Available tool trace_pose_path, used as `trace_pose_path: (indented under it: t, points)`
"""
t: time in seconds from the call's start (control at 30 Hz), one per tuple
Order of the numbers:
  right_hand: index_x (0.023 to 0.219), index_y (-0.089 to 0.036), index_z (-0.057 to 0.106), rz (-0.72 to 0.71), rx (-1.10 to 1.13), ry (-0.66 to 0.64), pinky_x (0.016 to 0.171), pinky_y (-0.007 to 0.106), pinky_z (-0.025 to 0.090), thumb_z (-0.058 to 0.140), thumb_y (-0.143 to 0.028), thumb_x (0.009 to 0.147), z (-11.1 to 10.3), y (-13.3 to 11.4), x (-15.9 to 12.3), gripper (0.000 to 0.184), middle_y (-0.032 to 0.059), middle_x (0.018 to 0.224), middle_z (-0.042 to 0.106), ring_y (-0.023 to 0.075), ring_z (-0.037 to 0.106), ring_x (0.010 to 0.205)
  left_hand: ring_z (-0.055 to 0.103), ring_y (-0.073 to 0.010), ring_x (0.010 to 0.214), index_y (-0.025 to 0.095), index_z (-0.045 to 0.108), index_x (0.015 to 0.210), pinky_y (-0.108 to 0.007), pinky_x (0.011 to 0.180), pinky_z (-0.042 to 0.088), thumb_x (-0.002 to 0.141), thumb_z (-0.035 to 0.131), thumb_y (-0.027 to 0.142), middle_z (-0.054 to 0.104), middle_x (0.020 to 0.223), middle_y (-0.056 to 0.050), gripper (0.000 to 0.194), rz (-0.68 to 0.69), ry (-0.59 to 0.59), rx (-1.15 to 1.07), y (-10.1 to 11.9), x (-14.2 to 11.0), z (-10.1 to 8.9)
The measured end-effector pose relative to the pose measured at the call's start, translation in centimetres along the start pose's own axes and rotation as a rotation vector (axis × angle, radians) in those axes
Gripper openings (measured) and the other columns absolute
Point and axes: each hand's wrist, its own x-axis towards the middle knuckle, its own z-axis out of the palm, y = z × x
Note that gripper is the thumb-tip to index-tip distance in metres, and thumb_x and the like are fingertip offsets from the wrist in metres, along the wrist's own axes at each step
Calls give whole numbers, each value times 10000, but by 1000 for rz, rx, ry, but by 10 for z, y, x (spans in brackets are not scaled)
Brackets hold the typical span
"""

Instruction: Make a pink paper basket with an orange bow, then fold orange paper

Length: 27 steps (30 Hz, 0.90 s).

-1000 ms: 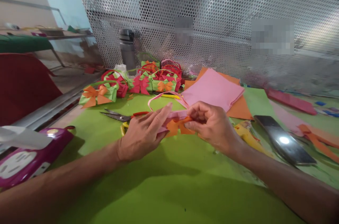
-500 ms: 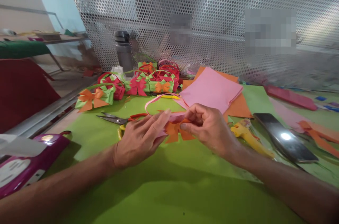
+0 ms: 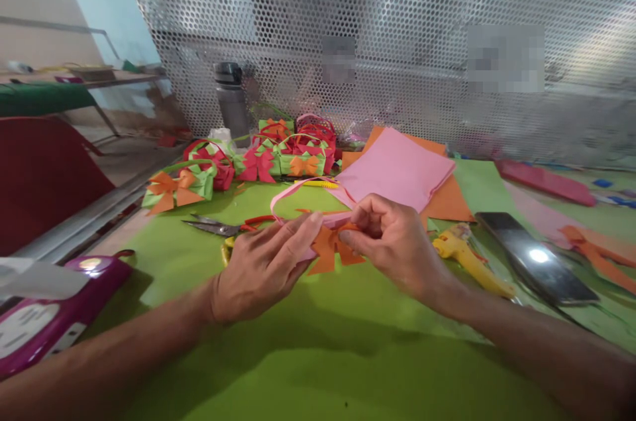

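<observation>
A small pink paper bag [image 3: 338, 218] with a looped pink handle [image 3: 288, 193] is between my hands, low over the green table surface. An orange paper bow [image 3: 328, 252] lies against its front. My left hand [image 3: 268, 262] is closed round the bag's left side, hiding most of it. Thumb and fingers of my right hand [image 3: 392, 235] pinch the bow's right part at the bag's upper edge. Behind my left hand lie scissors [image 3: 218, 227] with red and yellow handles, partly covered.
Finished paper bags with bows [image 3: 303, 162] stand at the back, near a grey bottle [image 3: 232, 103]. Pink sheets [image 3: 397, 169] lie over orange ones. To the right are a yellow glue gun [image 3: 472, 262] and a phone [image 3: 536, 258]; a purple power strip [image 3: 94, 282] is at left.
The bag and bow have tipped slightly, and the bow's tails sit a little lower. Both hands keep their hold. The whole view has shifted slightly.
</observation>
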Motion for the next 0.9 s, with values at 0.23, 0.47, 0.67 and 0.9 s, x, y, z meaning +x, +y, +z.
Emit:
trace_pose_path:
  t: [0.23, 0.47, 0.67, 0.9]
  points:
    - [690, -202, 465, -30, -89, 42, 468, 194, 360, 630, -211, 705, -1, 5, -1, 166, -62, 611, 488, 73, 440, 538, 660, -215, 930, 78, 214, 1442, -331, 694, 538, 831, 632, 166, 652, 1154, -127, 746, 1, -15, -32, 1, -1, -1]
    - [694, -203, 459, -33, -116, 48, 470, 202, 362, 620, -212, 711, 0, 3, -1, 162, -67, 611, 470, 74, 434, 535, 657, -223, 937, 85, 220, 1444, -351, 723, 555, 811, 649, 146, 637, 1180, -126, 766, 4, -23, -60, 1, -1, -1]
    - [682, -204, 450, -35, -114, 52, 476, 208, 362, 612, -211, 710, 1, 2, -3, 164, -66, 610, 461, 76, 427, 539, 656, -226, 929, 82, 228, 1442, -349, 720, 559, 804, 656, 149, 632, 1189, -126, 772, 11, -25, -66, 1, -1, 0]
    - [691, -204, 452, -39, -105, 47, 476, 210, 362, 612, -211, 711, 0, 3, -3, 161, -66, 614, 460, 78, 425, 541, 650, -228, 953, 67, 240, 1433, -360, 755, 555, 789, 667, 124, 628, 1194, -136, 775, 21, -29, -66, 2, -1, -1]
